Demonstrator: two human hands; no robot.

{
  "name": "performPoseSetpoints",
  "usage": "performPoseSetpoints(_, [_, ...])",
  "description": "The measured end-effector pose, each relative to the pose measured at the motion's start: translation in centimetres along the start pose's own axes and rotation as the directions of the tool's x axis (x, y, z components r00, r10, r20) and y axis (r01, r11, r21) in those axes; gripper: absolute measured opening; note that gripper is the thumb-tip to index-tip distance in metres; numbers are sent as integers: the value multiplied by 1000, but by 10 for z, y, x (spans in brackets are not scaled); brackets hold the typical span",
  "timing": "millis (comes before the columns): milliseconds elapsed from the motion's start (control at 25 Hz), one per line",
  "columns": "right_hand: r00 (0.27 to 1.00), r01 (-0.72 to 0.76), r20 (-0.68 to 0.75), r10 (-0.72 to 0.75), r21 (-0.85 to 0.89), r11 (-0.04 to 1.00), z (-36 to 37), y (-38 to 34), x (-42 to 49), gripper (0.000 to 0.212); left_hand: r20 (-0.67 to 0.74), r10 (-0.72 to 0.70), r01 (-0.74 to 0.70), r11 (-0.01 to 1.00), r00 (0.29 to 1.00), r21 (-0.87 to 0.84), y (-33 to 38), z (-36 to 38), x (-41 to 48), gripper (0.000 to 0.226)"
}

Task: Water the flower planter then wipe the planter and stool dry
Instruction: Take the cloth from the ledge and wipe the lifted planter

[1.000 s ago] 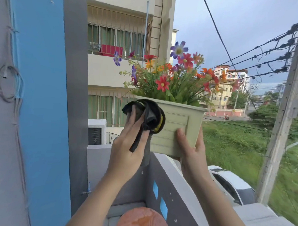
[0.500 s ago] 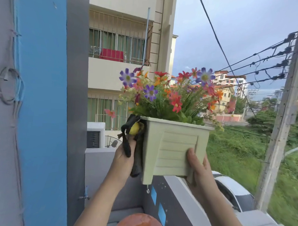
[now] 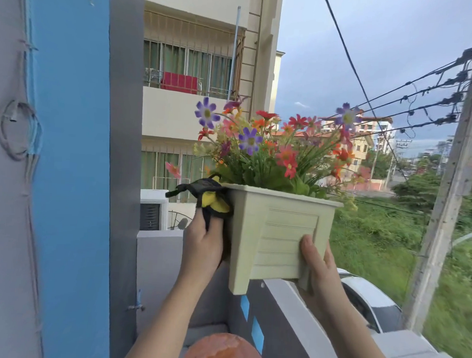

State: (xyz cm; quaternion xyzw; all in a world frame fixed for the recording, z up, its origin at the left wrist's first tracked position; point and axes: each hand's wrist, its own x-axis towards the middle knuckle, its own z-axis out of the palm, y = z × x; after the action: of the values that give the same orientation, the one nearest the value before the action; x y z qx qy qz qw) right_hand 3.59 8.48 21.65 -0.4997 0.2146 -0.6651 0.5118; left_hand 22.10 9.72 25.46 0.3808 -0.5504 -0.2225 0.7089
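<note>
Planter (image 3: 278,229), pale green and square with slatted sides, is held up in the air above the grey parapet (image 3: 291,316), its near left foot hanging just over the wall's top edge. Right hand (image 3: 317,266) grips the planter's lower right corner, thumb flat on the near face and the fingers wrapped behind, out of sight. Left hand (image 3: 203,242) is closed around a black and yellow cloth (image 3: 211,198), pressing it against the planter's left side just under the rim, with a black tail of the cloth sticking out to the left. Flowers (image 3: 274,150) in purple, red, orange and pink rise from green leaves and fill the top of the planter. Near the bottom edge, between the forearms, sits a round, rusty orange stool (image 3: 222,351), only its top showing. A blue and grey pillar (image 3: 67,171) stands to the left, and a white car (image 3: 370,301) is parked below, beyond the wall on the right
</note>
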Motion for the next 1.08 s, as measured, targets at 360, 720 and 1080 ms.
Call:
performPoseSetpoints(360, [996, -70, -61, 72, 42, 997, -7, -3, 4, 112, 74, 265, -275, 926, 961, 259, -2, 2, -3, 32])
performPoseSetpoints(720, [999, -23, -30, 25, 46, 999, -15, 0, 7, 113, -39, 486, -441, 820, 873, 365, -10, 5, -8, 50])
performPoseSetpoints(1080, [997, -69, -36, 70, 26, 997, -26, 10, 9, 100, 110, 693, -665, 616, 712, 422, 1, 23, -25, 38])
